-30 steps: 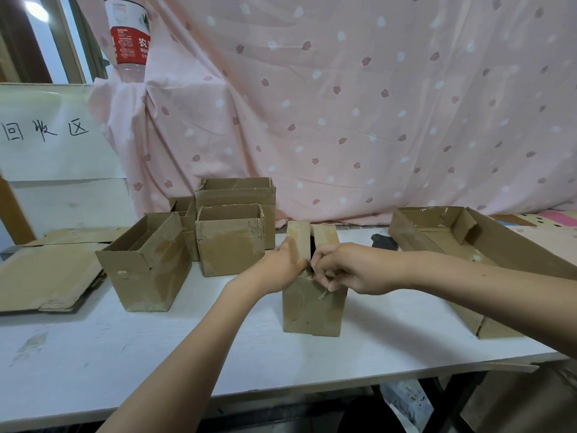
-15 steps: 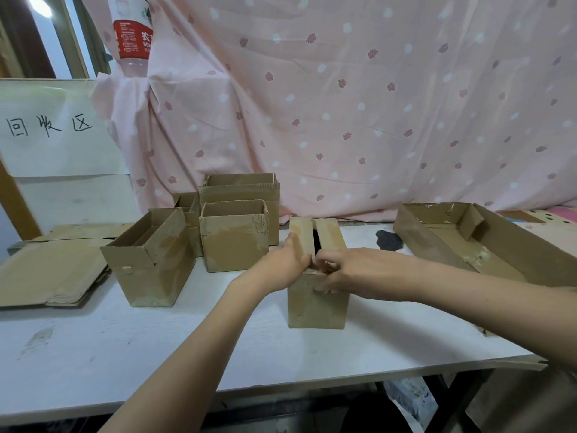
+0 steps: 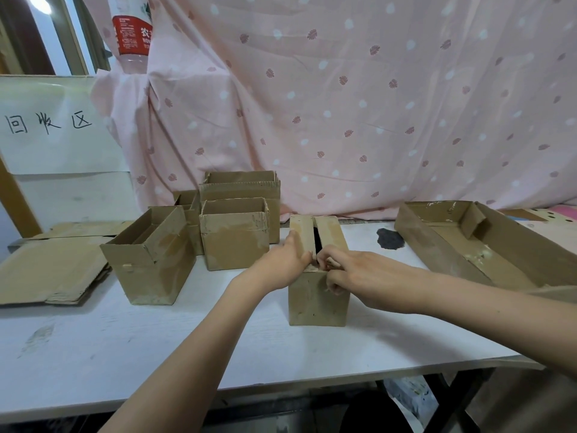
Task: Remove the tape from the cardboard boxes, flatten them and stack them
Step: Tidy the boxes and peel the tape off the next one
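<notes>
We have both hands at the near top edge of a small box [image 3: 318, 300] that stands upright on the white table [image 3: 131, 348]; our left hand [image 3: 282, 267] grips the left top flap at its near corner, thumb on top and fingers curled down the box's left side; our right hand [image 3: 359, 278] curls its fingers [image 3: 331, 264] over the near end of the right flap and pinches there, though we cannot tell whether it is tape or bare cardboard between the fingertips; between the two hands a dark slit runs away from us, where the two flaps stand slightly apart.

Beyond our left fingers and a little to their left stands an open box [image 3: 234, 237], just beside the box we hold but not touching it; behind that one rises a taller box [image 3: 242, 185], with another box [image 3: 187, 203] partly hidden to its left; further left, well apart from our hands, sits a tilted open box [image 3: 150, 264]; past that lies flattened cardboard [image 3: 46, 270] on the table's left end.

To the right of our right fingers, well apart, lies a long shallow box [image 3: 474, 242], open at the top; between it and our right hand a dark smudge [image 3: 389, 239] marks the table; a pink dotted cloth [image 3: 343, 104] hangs behind everything, with a bottle [image 3: 132, 29] and a white sign [image 3: 50, 123] off beyond our left hand.
</notes>
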`<state>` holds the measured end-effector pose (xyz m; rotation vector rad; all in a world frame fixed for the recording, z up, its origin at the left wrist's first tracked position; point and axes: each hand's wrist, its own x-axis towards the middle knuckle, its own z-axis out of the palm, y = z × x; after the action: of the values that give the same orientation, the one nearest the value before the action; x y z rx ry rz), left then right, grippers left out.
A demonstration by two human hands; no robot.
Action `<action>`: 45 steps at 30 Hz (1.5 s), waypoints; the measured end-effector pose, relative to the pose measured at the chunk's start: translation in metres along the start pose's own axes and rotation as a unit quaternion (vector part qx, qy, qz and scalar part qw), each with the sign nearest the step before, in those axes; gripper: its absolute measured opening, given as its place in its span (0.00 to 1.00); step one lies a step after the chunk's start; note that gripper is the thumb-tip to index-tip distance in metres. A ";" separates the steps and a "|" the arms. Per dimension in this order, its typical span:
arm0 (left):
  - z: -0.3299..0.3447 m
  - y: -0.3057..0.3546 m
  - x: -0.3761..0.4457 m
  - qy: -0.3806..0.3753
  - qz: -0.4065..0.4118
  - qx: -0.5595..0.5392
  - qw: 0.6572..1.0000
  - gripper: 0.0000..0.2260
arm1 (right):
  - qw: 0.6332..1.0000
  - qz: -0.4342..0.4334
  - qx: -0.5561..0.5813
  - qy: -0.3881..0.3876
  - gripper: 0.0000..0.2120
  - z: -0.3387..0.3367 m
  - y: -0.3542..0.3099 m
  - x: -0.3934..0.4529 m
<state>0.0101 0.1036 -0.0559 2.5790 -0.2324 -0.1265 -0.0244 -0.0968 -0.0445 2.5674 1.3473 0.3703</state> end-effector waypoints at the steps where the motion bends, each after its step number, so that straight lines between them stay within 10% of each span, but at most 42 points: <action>1: 0.000 0.000 0.000 -0.001 0.000 -0.003 1.000 0.27 | 1.000 -0.003 0.001 0.004 0.15 0.002 0.001 -0.003; 8: 0.001 0.001 0.000 -0.003 0.000 -0.017 1.000 0.28 | 0.997 -0.044 -0.025 0.065 0.32 0.008 0.014 -0.002; 17: 0.003 -0.004 0.006 -0.007 -0.003 -0.013 1.000 0.30 | 0.978 -0.125 -0.152 0.070 0.08 0.016 0.024 -0.001; 27: 0.006 -0.007 0.011 0.002 -0.006 0.002 1.000 0.31 | 0.983 -0.056 -0.166 0.054 0.10 0.013 0.012 -0.002; 32: 0.006 -0.005 0.012 0.005 -0.012 0.002 1.000 0.30 | 0.999 -0.003 -0.030 0.033 0.22 0.005 0.009 -0.009; 36: 0.003 -0.005 0.010 -0.005 -0.002 0.006 1.000 0.30 | 0.990 0.059 0.123 0.034 0.02 -0.001 0.010 -0.018; 45: 0.001 0.013 -0.003 0.019 0.033 0.015 0.999 0.21 | 0.912 0.220 0.328 0.110 0.09 -0.012 0.011 -0.006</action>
<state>0.0051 0.0932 -0.0497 2.5985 -0.3060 -0.0499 -0.0233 -0.1072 -0.0307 3.5045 1.0664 0.3237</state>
